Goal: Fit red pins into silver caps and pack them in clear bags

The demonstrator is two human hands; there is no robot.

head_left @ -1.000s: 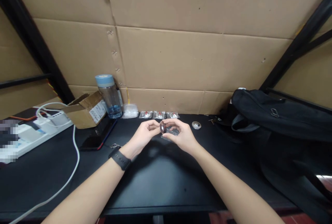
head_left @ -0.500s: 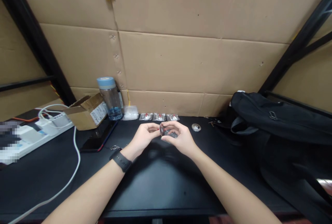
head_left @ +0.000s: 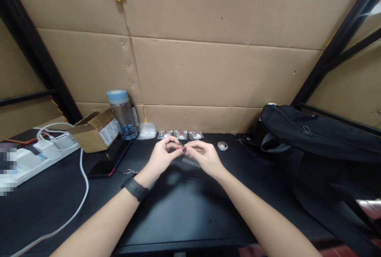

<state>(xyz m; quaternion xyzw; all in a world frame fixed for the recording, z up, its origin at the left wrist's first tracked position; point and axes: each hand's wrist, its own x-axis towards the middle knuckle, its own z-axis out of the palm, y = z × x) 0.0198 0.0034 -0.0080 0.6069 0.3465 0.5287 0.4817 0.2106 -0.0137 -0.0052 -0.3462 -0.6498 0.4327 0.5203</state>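
A small dark-and-red piece point(head_left: 183, 147), its shape mostly hidden, is pinched in the fingertip grip of left hand point(head_left: 161, 154) and right hand point(head_left: 208, 158) above the black table point(head_left: 178, 213); probably light, stiff and slippery, best held by its edges.

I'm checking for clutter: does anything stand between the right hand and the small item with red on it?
Nothing visible does: the right hand and left hand both have fingertips at the small item. Clear plastic shows just below; whether it is held is unclear.
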